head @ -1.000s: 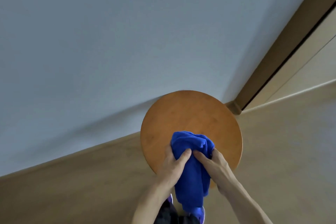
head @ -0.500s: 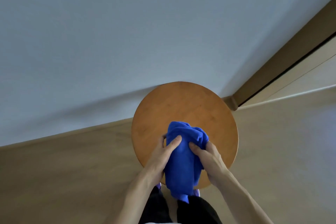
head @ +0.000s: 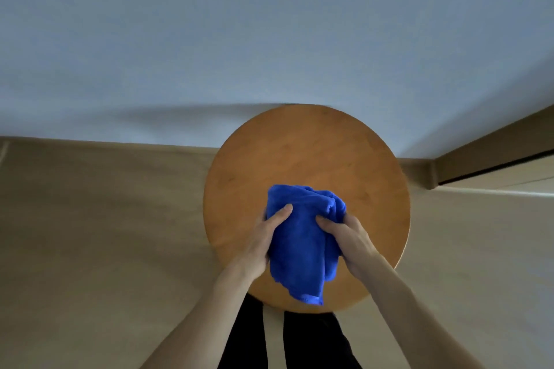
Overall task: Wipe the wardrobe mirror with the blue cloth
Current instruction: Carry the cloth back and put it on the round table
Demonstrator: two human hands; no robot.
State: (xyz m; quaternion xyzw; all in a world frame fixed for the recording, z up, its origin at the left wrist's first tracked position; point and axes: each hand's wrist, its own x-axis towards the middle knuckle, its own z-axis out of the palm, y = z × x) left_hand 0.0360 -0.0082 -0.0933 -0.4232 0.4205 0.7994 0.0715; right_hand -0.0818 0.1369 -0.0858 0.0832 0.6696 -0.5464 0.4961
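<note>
The blue cloth (head: pixel 302 237) is bunched up between both hands, over a round wooden stool seat (head: pixel 302 156). My left hand (head: pixel 265 241) grips its left side, thumb on top. On the cloth's right side my right hand (head: pixel 349 237) holds the folds, thumb pressed into them. A loose corner of the cloth hangs down toward me. No wardrobe mirror appears in this view.
The stool stands against a pale wall (head: pixel 239 39) on a light wood floor (head: pixel 105 234). A brown door frame with a sliding track (head: pixel 491 168) runs off at the right. My dark trouser legs (head: pixel 311 341) show below the stool.
The view has swung downward and to the left, so the stool sits lower and more central. Both hands keep hold of the cloth and have lifted it slightly off the seat.
</note>
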